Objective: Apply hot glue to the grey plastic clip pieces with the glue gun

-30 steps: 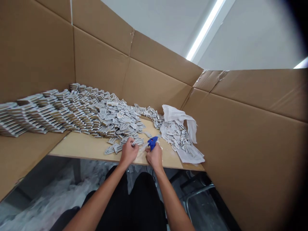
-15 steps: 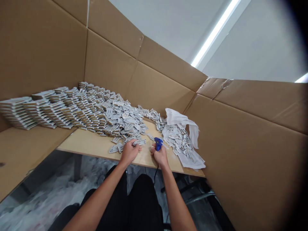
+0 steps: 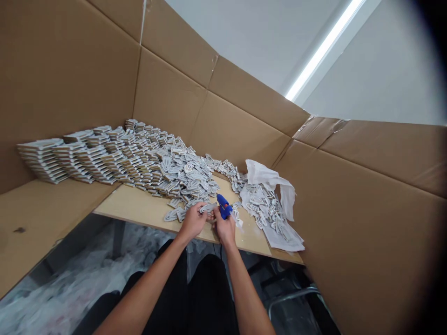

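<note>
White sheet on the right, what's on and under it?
Small grey-white clip-shaped pieces lie heaped on the white sheet; anything beneath it is covered from view.

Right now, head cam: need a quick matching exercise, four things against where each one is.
Things:
1. glue gun
2. small grey piece
3. stacked rows of pieces
4. crumpled white sheet

Places:
A. in the left hand
B. along the cardboard wall, far left
C. in the right hand
D. at right, beneath loose pieces

Pairs: 1-C, 2-A, 3-B, 4-D
</note>
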